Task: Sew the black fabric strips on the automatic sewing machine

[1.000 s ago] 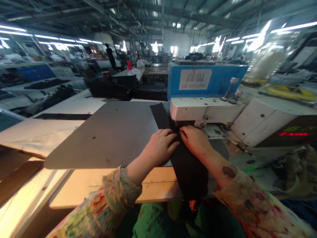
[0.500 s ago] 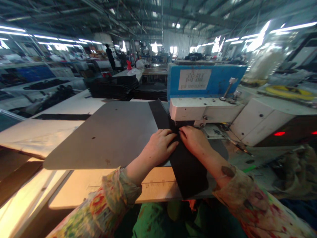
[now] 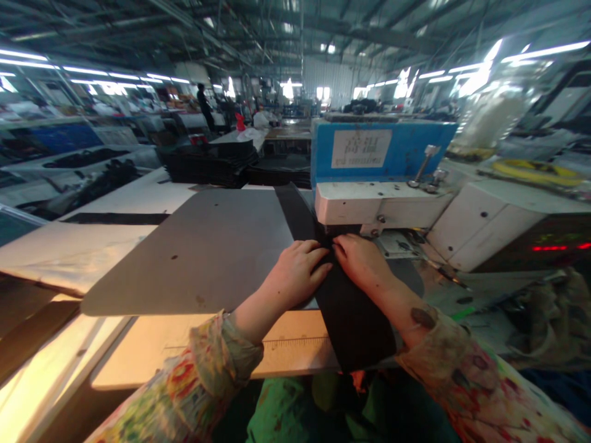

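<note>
A wide black strip of material (image 3: 357, 320) runs from the far edge of the grey metal plate (image 3: 184, 258) to the table's front edge, where its near end hangs slightly over. Both hands meet on it, right in front of the sewing machine's white head (image 3: 348, 203). My left hand (image 3: 302, 267) lies on the strip's left side, fingers curled and pressed onto it. From the right, my right hand (image 3: 357, 255) pinches the strip with bent fingers close to the machine's clamp. The fingertips and the needle area are partly hidden.
A blue machine cover (image 3: 415, 144) with a paper label rises behind the head. To the right stands a control box (image 3: 512, 224) with a red display. Stacks of black pieces (image 3: 207, 163) lie behind the plate, another black strip (image 3: 117, 218) at left. A person (image 3: 204, 106) stands far back.
Both hands stay nearly still on the strip. Its near end has spread a little to the right. More red characters show on the control box display.
</note>
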Tool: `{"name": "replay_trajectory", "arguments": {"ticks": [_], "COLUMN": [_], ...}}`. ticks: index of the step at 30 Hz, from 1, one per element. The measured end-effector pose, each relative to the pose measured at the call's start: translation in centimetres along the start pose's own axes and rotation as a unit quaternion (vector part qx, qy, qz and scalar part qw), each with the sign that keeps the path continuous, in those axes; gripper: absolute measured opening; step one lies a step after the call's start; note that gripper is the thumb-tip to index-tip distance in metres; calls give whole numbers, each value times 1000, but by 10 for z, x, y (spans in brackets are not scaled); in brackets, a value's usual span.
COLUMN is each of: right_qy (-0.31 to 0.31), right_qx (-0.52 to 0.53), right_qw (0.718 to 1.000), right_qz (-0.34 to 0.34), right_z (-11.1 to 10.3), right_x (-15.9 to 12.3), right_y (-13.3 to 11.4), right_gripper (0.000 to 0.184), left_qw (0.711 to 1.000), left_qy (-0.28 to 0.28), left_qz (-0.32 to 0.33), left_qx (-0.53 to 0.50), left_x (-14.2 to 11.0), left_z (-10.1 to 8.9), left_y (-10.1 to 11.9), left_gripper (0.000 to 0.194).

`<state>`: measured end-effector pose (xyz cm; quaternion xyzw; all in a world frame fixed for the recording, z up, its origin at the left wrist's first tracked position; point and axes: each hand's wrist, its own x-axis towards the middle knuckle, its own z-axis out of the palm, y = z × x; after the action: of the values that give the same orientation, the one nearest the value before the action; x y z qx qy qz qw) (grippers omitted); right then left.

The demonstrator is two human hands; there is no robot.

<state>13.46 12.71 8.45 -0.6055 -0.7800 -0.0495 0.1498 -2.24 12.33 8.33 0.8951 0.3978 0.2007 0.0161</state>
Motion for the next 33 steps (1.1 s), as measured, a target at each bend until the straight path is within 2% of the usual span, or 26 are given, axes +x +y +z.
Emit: {"name": "replay_trajectory", "arguments": {"ticks": [33], "right_qy": [8], "right_qx": [-26], "right_qw": [1000], "right_qz": [-12], "right_z": [3], "right_x": [1], "right_y": [1], "right_gripper": [24], "left_qw": [1000], "left_qy": [-2], "left_qz": [23], "left_qx": [1], "left_x": [0], "left_z": [-1], "left_y": [0], "left_gripper": [32]}}
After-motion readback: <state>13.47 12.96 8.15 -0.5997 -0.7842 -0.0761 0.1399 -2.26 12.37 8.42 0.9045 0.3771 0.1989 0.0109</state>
